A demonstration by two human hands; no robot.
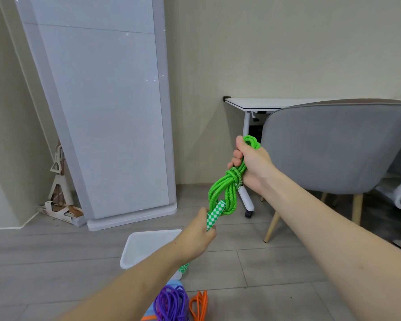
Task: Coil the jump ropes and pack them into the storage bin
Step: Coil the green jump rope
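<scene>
A bright green jump rope (227, 188) hangs in the air as a knotted bundle of loops. My right hand (252, 163) grips the top of the bundle. Lower down, my left hand (198, 235) grips its green-and-white checkered handle (214, 216); a second checkered handle end shows below my left wrist. Under my left forearm a white storage bin (144, 246) stands on the floor, partly hidden by the arm. A purple rope (171, 304) and an orange rope (198, 305) lie coiled on the floor at the bottom edge.
A grey chair (333, 147) with wooden legs stands to the right, with a white table (271, 104) behind it. A large white panel (107, 112) leans on the wall at left, with cardboard clutter (60, 205) beside it. The floor is grey planks.
</scene>
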